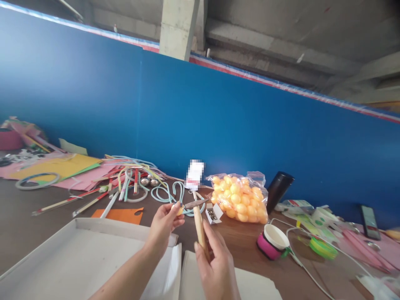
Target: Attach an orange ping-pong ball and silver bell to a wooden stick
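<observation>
My right hand [215, 262] is wrapped round the wooden handle of a hammer [200, 225], held upright with its dark, pointed metal head at the top. Just left of that head, my left hand [164, 225] pinches a small yellowish piece [179, 211], its kind too small to tell. The fingers of this hand are close to the hammer head; I cannot tell if they touch. Right behind the hammer stands a small white box [214, 214] of little metal pieces. An open white cardboard tray [78, 254] lies below my left arm.
A clear bag of orange balls [237, 198] sits near the blue partition [250, 125], beside a black cylinder [279, 189]. A pink and white cup [273, 241] and a white cable [308, 279] lie right. Tubes [128, 181] and coloured paper [62, 166] crowd the left.
</observation>
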Demonstrator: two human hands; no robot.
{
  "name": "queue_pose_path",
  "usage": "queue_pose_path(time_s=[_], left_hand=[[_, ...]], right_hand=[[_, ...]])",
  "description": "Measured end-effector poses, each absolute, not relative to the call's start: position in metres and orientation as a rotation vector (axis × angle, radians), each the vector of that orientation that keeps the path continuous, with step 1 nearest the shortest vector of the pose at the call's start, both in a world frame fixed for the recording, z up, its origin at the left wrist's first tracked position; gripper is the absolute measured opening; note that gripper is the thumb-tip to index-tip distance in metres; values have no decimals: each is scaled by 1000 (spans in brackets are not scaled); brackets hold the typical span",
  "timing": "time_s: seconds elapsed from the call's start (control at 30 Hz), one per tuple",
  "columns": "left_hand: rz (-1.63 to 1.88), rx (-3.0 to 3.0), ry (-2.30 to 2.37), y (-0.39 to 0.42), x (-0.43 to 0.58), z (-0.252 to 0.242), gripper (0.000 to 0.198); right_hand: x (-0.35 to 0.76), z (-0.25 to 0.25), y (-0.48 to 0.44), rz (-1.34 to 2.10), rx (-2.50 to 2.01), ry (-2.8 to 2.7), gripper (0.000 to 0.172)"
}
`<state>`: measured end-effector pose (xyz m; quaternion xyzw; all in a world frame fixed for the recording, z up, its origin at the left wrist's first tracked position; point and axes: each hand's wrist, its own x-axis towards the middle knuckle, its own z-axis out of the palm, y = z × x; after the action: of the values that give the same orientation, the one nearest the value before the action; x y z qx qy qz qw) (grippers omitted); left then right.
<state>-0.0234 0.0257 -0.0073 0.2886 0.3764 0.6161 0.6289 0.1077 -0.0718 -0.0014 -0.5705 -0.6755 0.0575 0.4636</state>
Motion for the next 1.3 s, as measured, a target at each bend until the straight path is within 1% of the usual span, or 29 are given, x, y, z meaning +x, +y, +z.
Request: queue_pose_path(time_s=[0.33, 0.53, 0.67, 0.9, 1.3], left_hand=[[1408, 659, 898, 27, -23, -8, 34], [1416, 644, 873, 29, -23, -11, 34], [1420, 630, 872, 29, -24, -10, 32], [1410, 636, 878, 28, -24, -8, 34], [1420, 638, 880, 27, -25, -7, 33]], right_hand=[[107, 0, -72, 162, -1424, -1674, 46], [107, 1, -72, 113, -1414, -1661, 46], [107, 0, -72, 139, -1406, -1667, 46], [109, -1, -71, 185, -1419, -1677, 46], [109, -1, -71, 128, -1409, -1646, 46]])
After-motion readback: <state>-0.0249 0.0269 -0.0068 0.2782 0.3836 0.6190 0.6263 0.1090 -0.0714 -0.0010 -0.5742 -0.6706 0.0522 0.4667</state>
